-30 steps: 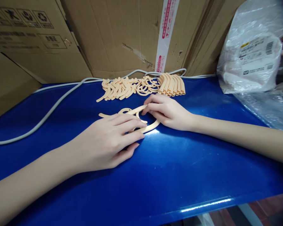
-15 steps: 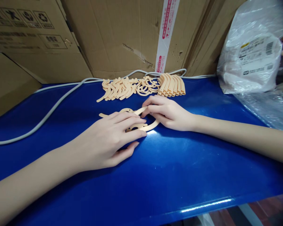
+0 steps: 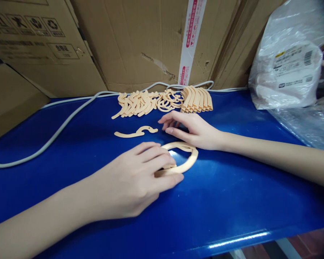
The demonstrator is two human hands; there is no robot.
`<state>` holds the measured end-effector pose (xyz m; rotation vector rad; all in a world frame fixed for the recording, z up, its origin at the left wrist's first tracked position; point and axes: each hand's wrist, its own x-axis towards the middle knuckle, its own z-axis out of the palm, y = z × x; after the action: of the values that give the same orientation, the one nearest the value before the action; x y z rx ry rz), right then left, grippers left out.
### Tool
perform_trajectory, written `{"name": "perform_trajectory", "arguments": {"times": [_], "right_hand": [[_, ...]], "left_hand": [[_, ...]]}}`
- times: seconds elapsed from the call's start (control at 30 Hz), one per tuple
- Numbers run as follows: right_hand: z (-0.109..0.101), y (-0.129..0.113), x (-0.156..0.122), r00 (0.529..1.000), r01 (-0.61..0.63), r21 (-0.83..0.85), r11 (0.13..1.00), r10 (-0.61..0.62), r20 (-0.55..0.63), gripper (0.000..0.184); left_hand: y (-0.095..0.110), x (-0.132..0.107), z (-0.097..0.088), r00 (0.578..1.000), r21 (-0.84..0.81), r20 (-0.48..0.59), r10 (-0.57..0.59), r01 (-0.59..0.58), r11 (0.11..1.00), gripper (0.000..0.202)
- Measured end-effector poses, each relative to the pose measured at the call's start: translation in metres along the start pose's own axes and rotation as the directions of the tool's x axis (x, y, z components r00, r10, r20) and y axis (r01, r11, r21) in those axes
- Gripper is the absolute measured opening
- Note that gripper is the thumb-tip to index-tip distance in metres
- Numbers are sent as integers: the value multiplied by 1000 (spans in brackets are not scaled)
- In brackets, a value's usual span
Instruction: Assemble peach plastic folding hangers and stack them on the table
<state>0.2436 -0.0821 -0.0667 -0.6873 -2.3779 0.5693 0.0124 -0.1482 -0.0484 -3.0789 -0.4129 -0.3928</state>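
My left hand (image 3: 137, 176) is closed around the left side of a cream, ring-shaped plastic piece (image 3: 193, 160), low over the blue table. Its fingers hide part of that piece. Beyond the ring, my right hand (image 3: 189, 129) hovers with fingers loosely bent and apart, holding nothing. To its left lies a single flat curved cream arm (image 3: 129, 135), with a small hole near its hooked end. Behind the hands are a heap of similar curved arms (image 3: 137, 103), a pile of cream rings or hooks (image 3: 169, 100) and a row of curved hollow sleeves (image 3: 197, 99).
Cardboard boxes (image 3: 140, 39) stand along the back of the blue table (image 3: 205, 212). A grey cable (image 3: 67, 124) runs across the left and behind the piles. Clear plastic bags (image 3: 288, 72) with a label sit at the right rear.
My left hand has drawn the ring-shaped piece nearer and to the right, leaving one curved arm behind on the table. My right hand has let go of the piece.
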Motion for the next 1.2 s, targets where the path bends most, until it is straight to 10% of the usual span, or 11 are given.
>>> {"name": "perform_trajectory", "arguments": {"times": [0.37, 0.6, 0.87, 1.03, 1.2], "right_hand": [[9, -9, 33, 991, -105, -324, 940, 128, 48, 15], [-9, -9, 24, 971, -184, 23, 983, 185, -154, 8], [-55, -33, 8, 760, -385, 484, 786, 567, -317, 11], [-49, -32, -16, 876, -341, 319, 884, 422, -235, 15], [-24, -36, -32, 965, -217, -252, 943, 246, 89, 23]], "left_hand": [[3, -2, 2, 999, 61, -46, 3, -1, 998, 46], [-7, -3, 1, 955, 237, -199, -222, 267, 934, 20], [8, -4, 3, 841, 64, -154, -518, 532, 844, 32], [-1, -8, 0, 813, -159, -68, -578, 563, 811, 19], [-17, -10, 0, 903, 26, -54, -426, 428, 903, 23]]}}
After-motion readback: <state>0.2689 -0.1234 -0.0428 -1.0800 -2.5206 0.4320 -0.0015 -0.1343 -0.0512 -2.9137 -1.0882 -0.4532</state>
